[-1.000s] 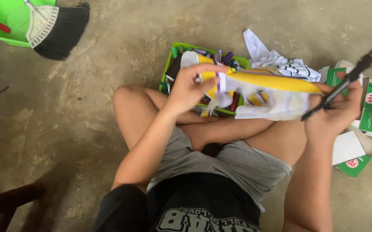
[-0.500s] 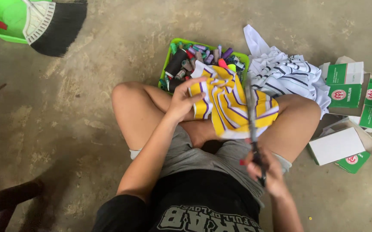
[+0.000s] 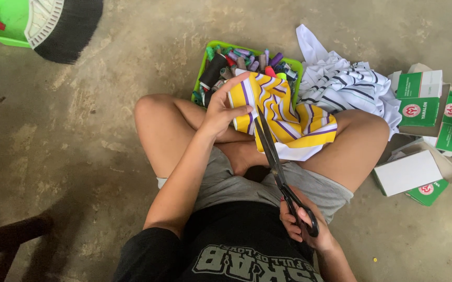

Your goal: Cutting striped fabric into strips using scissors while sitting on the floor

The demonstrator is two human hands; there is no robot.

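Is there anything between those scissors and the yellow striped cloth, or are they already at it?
Nothing visible stands between them. The right hand holds the black scissors by the handles, and the blades already reach the near edge of the yellow striped cloth, which the left hand holds up over the lap. The green tray of thread spools lies behind the cloth.

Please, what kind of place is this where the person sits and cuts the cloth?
Probably a home floor used as a small sewing corner. The person sits cross-legged on bare concrete floor, beside a green tray of thread spools, with striped white cloth, green and white boxes and a brush nearby.
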